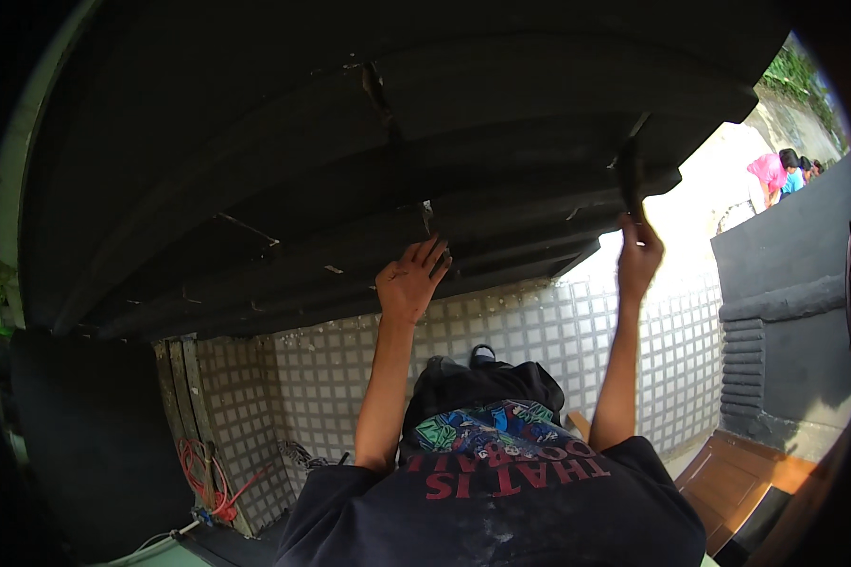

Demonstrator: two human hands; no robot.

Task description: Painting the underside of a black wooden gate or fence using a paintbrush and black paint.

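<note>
A black ridged panel (284,189), marked with several pale streaks and chips, spreads across the upper view. My left hand (413,279) is raised to its lower ridges with the fingers apart, holding nothing; dark smudges show on its skin. My right hand (639,248) grips the lower end of a dark paintbrush (631,175), held upright against the right part of the panel. The brush's upper end blends into the black surface, close to a pale streak, so its exact outline is hard to make out.
A tiled floor (529,321) lies below me. At lower left, a red cord (199,472) hangs by a post. At lower right are a brown wooden panelled piece (728,477) and a dark grey wall (794,293). A person in pink (771,172) is far off among others.
</note>
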